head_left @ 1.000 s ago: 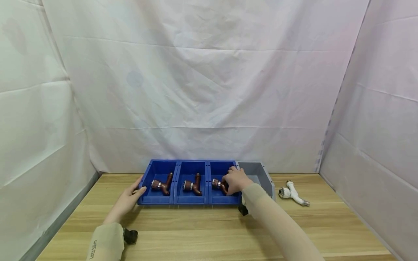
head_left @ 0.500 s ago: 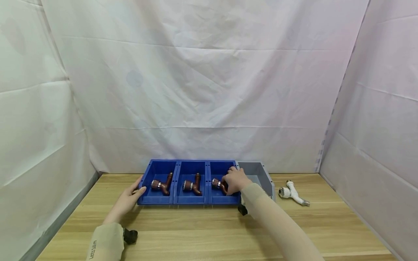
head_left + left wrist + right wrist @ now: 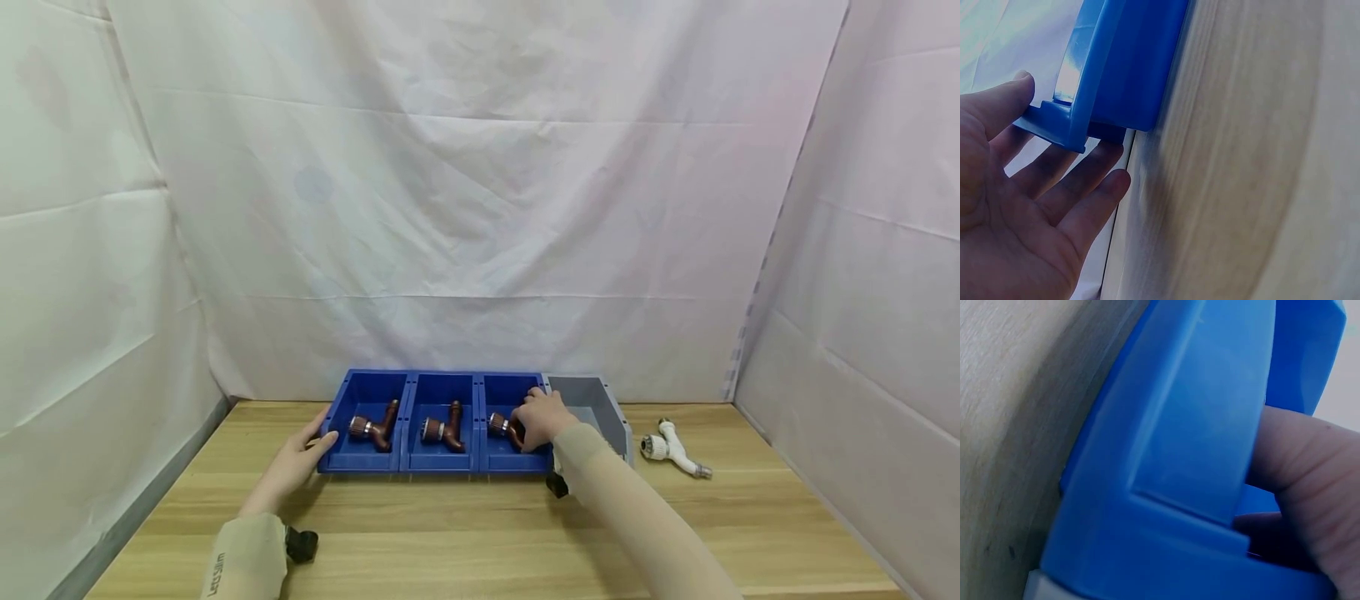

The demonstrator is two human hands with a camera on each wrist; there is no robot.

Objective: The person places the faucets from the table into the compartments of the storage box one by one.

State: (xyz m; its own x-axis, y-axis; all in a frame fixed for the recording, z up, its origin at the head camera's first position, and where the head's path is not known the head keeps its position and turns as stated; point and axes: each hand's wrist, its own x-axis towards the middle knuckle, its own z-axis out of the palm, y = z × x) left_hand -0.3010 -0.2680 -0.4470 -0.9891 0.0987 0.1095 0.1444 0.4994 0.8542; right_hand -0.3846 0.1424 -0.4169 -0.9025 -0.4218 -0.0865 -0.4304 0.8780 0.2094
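Note:
In the head view, my left hand (image 3: 296, 457) grips the left side of the leftmost blue bin (image 3: 362, 461). Its thumb lies over the rim (image 3: 1079, 119) and the fingers sit beneath, as the left wrist view shows. My right hand (image 3: 542, 419) reaches into the third blue bin (image 3: 510, 463) and holds a dark brown faucet (image 3: 498, 424) lying there. Its ribbed knob points left, while the hand covers the stem. In the right wrist view the bin's blue wall (image 3: 1204, 425) hides most of the right fingers (image 3: 1297, 450).
Similar brown faucets lie in the first bin (image 3: 378, 429) and the middle blue bin (image 3: 442, 464). A grey bin (image 3: 611, 400) joins the row on the right. Beside it, a white faucet (image 3: 675, 450) rests on the wooden table (image 3: 450, 533). White cloth (image 3: 465, 208) hangs behind and at both sides.
The head view has tilted slightly, so the scene sits a little lower. Both hands keep their places on the bin and the faucet.

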